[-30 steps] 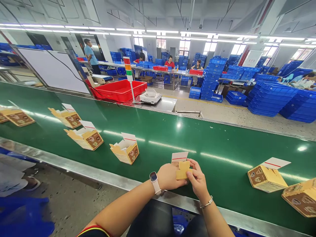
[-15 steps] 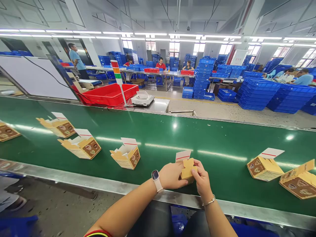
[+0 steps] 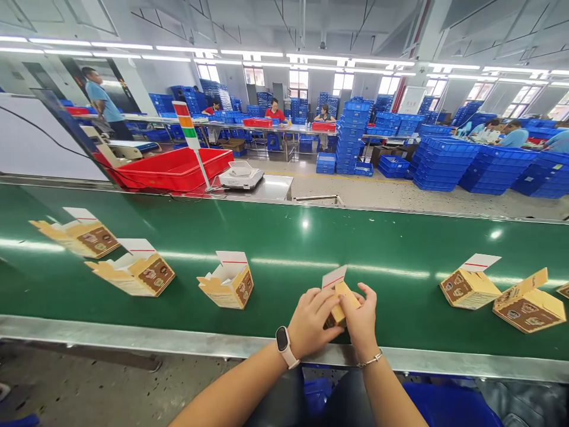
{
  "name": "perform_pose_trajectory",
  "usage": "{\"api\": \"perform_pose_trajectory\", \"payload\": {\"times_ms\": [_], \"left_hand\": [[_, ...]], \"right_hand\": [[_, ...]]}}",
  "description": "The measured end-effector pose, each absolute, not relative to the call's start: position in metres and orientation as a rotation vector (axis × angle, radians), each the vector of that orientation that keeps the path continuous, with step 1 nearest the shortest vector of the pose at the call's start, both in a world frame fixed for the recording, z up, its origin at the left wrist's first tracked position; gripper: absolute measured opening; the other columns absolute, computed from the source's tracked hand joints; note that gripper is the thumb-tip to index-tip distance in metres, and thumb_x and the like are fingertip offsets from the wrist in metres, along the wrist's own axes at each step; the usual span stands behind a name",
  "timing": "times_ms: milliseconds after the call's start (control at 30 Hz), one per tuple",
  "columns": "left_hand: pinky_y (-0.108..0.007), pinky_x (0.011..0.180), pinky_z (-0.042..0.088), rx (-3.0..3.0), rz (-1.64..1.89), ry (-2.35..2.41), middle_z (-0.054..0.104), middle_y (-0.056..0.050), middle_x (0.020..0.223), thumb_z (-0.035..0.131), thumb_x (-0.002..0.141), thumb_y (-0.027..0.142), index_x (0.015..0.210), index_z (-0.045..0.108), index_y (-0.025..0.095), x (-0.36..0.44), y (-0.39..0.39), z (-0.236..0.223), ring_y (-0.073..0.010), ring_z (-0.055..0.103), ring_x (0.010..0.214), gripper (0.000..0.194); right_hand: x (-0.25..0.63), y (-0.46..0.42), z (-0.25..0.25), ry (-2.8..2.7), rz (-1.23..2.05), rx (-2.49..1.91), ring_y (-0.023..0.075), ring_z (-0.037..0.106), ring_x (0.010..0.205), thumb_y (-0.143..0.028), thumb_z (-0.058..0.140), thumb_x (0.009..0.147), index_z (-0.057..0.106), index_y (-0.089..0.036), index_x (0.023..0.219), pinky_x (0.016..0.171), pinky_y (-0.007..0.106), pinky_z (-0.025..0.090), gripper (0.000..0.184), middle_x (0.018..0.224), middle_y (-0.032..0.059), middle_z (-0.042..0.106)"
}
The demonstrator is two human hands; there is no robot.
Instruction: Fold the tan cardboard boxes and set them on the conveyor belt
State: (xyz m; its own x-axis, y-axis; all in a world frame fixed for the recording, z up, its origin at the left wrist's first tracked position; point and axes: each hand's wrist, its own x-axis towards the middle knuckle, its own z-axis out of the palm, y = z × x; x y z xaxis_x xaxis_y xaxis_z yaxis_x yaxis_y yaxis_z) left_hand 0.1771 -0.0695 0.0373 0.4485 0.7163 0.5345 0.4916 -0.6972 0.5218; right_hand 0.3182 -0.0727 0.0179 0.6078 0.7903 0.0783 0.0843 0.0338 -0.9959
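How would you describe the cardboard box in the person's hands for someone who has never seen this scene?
Across the view runs a green conveyor belt, and at its near edge are the left hand, wearing a white watch, and the right hand. Between them is a tan cardboard box with a red-striped white flap. Unlike the other boxes, it is held, not resting on the belt.

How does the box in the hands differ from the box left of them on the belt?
The held box is tilted, gripped by the left hand and right hand; the belt box stands untouched, its top open; the held box's top is hidden. Both are tan cardboard with a red-striped tab.
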Motion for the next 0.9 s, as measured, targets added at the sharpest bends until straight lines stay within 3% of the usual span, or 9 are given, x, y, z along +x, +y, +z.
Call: {"api": "perform_pose_trajectory", "payload": {"times_ms": [133, 300, 400, 467, 567, 633, 700, 800, 900], "left_hand": [[-0.043, 0.080, 0.041, 2.672, 0.943, 1.099, 0.066, -0.013, 0.116, 0.068, 0.075, 0.038, 0.118, 0.057, 0.018, 0.190, -0.073, 0.048, -0.0314, 0.053, 0.106, 0.049], [-0.046, 0.087, 0.032, 2.701, 0.900, 1.180, 0.071, -0.009, 0.101, 0.061, 0.083, 0.034, 0.110, 0.060, 0.019, 0.207, -0.071, 0.052, -0.0284, 0.054, 0.101, 0.031], [-0.048, 0.093, 0.027, 2.710, 0.967, 1.130, 0.070, -0.009, 0.106, 0.057, 0.084, 0.032, 0.113, 0.059, 0.020, 0.211, -0.074, 0.048, -0.0274, 0.054, 0.102, 0.031], [-0.045, 0.094, 0.027, 2.712, 1.145, 1.068, 0.067, -0.010, 0.113, 0.055, 0.083, 0.033, 0.118, 0.056, 0.020, 0.206, -0.081, 0.046, -0.0272, 0.053, 0.106, 0.036], [-0.042, 0.092, 0.031, 2.644, 1.524, 0.980, 0.065, -0.010, 0.112, 0.052, 0.084, 0.031, 0.117, 0.053, 0.020, 0.181, -0.094, 0.045, -0.0265, 0.051, 0.110, 0.035], [-0.041, 0.091, 0.035, 2.533, 1.744, 1.038, 0.063, -0.010, 0.110, 0.051, 0.084, 0.029, 0.114, 0.051, 0.021, 0.154, -0.099, 0.044, -0.0257, 0.051, 0.109, 0.031], [-0.042, 0.090, 0.039, 2.357, 2.013, 1.198, 0.057, -0.010, 0.114, 0.054, 0.083, 0.030, 0.116, 0.046, 0.022, 0.121, -0.097, 0.041, -0.0255, 0.051, 0.108, 0.036], [-0.045, 0.092, 0.040, 2.055, 2.373, 1.481, 0.046, -0.011, 0.125, 0.063, 0.076, 0.040, 0.125, 0.035, 0.024, 0.074, -0.082, 0.032, -0.0273, 0.049, 0.114, 0.058], [-0.046, 0.096, 0.041, 1.923, 2.075, 1.562, 0.051, -0.014, 0.125, 0.057, 0.081, 0.044, 0.125, 0.040, 0.021, 0.045, -0.063, 0.020, -0.0290, 0.049, 0.119, 0.052]], "right_hand": [[0.318, -0.075, 0.026, -0.642, 0.797, -1.441, 0.0186, 0.061, 0.084, -0.041, 0.074, 0.053, 0.049, -0.022, 0.109, 0.068, 0.030, 0.053, 0.064, 0.117, 0.0090, 0.052], [0.324, -0.074, 0.030, -0.589, 0.845, -1.435, 0.0191, 0.061, 0.083, -0.036, 0.072, 0.051, 0.049, -0.022, 0.105, 0.066, 0.029, 0.052, 0.060, 0.109, 0.0071, 0.053], [0.331, -0.076, 0.028, -0.599, 0.807, -1.455, 0.0213, 0.060, 0.087, -0.039, 0.068, 0.056, 0.048, -0.021, 0.103, 0.071, 0.033, 0.052, 0.054, 0.107, 0.0080, 0.054], [0.334, -0.082, 0.027, -0.648, 0.629, -1.469, 0.0238, 0.058, 0.096, -0.044, 0.061, 0.066, 0.047, -0.020, 0.106, 0.079, 0.039, 0.051, 0.049, 0.109, 0.0104, 0.052], [0.336, -0.101, 0.023, -0.893, 0.050, -1.426, 0.0279, 0.047, 0.115, -0.040, 0.055, 0.078, 0.044, -0.019, 0.112, 0.094, 0.051, 0.043, 0.041, 0.120, 0.0140, 0.045], [0.333, -0.119, 0.021, -1.151, -0.306, -1.339, 0.0301, 0.042, 0.122, -0.031, 0.061, 0.077, 0.047, -0.020, 0.109, 0.098, 0.056, 0.037, 0.036, 0.122, 0.0131, 0.042], [0.326, -0.135, 0.018, -1.366, -0.458, -1.231, 0.0308, 0.041, 0.123, -0.024, 0.065, 0.074, 0.051, -0.022, 0.105, 0.098, 0.057, 0.037, 0.034, 0.122, 0.0102, 0.043], [0.308, -0.148, 0.015, -1.542, -0.227, -1.101, 0.0288, 0.048, 0.119, -0.018, 0.062, 0.076, 0.052, -0.028, 0.113, 0.097, 0.054, 0.042, 0.040, 0.123, 0.0081, 0.048], [0.282, -0.132, 0.016, -1.705, 0.268, -1.047, 0.0283, 0.049, 0.122, -0.022, 0.057, 0.081, 0.043, -0.029, 0.132, 0.100, 0.051, 0.042, 0.054, 0.132, 0.0102, 0.050]]}}
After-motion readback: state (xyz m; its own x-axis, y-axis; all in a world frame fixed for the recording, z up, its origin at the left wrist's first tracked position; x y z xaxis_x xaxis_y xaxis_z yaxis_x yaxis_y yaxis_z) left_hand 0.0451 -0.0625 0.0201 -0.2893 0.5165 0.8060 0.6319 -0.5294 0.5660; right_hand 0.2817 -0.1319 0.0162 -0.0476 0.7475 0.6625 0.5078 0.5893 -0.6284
